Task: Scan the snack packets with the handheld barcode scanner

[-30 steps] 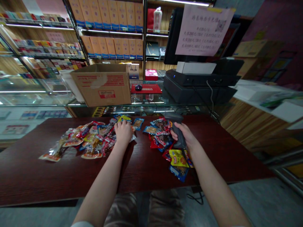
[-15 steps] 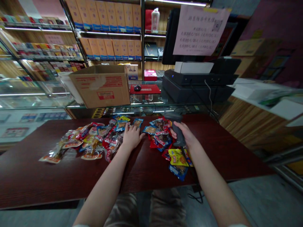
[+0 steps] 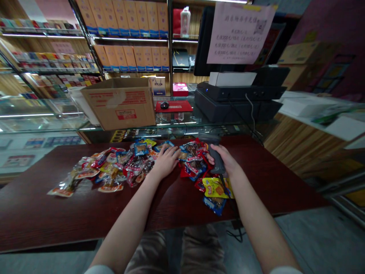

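One dark table (image 3: 85,217) bears a wide left heap (image 3: 114,173) and smaller right heap (image 3: 196,165) of packets. Our right hand (image 3: 227,160) wraps a grey scanner (image 3: 218,161) beside the latter; our left hand (image 3: 167,163), palm down, partly covers a blue packet (image 3: 159,146) between heaps; whether it pinches we cannot tell.

Tabletop (image 3: 176,203) free at lower centre between the forearms (image 3: 131,213), also centre right past right hand (image 3: 228,161). Left hand (image 3: 167,163) plugs gap between left snack pile (image 3: 111,173) and right snack pile (image 3: 195,165). Carton (image 3: 119,106) blocks upper left.
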The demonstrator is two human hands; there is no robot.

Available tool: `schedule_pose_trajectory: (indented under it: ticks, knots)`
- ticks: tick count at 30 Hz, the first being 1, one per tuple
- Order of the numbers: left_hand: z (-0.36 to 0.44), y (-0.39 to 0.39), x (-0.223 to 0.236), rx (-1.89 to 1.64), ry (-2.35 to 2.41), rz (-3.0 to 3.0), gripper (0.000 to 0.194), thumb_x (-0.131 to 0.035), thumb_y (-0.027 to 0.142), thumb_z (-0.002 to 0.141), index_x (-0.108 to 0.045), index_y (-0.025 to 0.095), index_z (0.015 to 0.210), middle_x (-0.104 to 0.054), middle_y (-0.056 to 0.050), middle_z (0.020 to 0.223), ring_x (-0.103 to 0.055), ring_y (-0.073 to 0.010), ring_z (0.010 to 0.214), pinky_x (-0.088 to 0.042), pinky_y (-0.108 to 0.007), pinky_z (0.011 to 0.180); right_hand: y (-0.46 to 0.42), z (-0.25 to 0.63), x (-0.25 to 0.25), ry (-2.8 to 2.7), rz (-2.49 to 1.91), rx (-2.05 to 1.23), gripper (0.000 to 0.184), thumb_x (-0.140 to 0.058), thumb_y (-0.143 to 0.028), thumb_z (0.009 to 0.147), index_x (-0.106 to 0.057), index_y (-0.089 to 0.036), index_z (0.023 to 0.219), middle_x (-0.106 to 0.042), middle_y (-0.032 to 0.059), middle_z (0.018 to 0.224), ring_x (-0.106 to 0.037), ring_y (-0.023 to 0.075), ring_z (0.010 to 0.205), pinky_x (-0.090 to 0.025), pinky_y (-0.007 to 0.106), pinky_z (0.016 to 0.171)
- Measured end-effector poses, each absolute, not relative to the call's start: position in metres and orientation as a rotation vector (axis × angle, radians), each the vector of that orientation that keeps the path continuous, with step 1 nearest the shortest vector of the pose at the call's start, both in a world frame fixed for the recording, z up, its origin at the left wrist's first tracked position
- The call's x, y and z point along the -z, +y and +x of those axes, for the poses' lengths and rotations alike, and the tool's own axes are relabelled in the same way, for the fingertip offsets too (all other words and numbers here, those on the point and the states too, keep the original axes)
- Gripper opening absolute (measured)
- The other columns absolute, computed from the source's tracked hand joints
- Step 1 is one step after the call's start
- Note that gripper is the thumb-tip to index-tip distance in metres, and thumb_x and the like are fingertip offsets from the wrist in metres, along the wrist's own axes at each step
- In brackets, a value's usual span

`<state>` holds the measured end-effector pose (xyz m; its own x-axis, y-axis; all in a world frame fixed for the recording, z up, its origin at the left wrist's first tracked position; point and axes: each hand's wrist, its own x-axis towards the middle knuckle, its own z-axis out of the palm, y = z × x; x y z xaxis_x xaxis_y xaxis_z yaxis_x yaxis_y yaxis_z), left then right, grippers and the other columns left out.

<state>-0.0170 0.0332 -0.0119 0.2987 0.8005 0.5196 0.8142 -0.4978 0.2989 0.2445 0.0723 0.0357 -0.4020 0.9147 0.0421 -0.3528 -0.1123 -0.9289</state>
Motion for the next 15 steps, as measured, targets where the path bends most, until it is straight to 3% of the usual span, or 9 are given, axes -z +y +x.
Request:
schedule_pose_trajectory:
  ticks: [5, 11, 15]
  knots:
    - [-0.010, 0.042, 0.037, 0.817, -1.734, -2.577, 0.045, -0.048, 0.022, 0.087, -0.053, 0.021, 0.131, -0.061, -0.014, 0.128, -0.054, -0.0277, 0.120, -0.029, -0.050, 0.110, 0.072, 0.247, -0.038, -1.199, -0.728, -1.694, 0.028, -0.072, -0.040, 0.073, -0.062, -0.017, 0.086, -0.068, 0.0062, 0.086, -0.044, 0.0061, 0.043, -0.038, 0.021, 0.035]
    - [-0.012, 0.038, 0.024, 0.612, -1.814, -2.407, 0.033, -0.052, 0.024, 0.087, -0.061, 0.018, 0.118, -0.061, -0.014, 0.112, -0.055, -0.0301, 0.111, -0.041, -0.048, 0.100, 0.071, 0.245, -0.037, -1.187, -0.716, -1.723, 0.027, -0.071, -0.037, 0.074, -0.061, -0.017, 0.088, -0.067, 0.0050, 0.083, -0.045, 0.0061, 0.042, -0.037, 0.021, 0.034]
    - [-0.019, 0.039, 0.014, 0.798, -1.903, -2.308, 0.033, -0.043, 0.016, 0.089, -0.060, 0.012, 0.117, -0.059, -0.015, 0.113, -0.057, -0.0256, 0.107, -0.045, -0.041, 0.099, 0.071, 0.245, -0.036, -1.200, -0.708, -1.761, 0.029, -0.071, -0.037, 0.075, -0.060, -0.016, 0.090, -0.065, 0.0034, 0.074, -0.044, 0.0067, 0.041, -0.036, 0.021, 0.034]
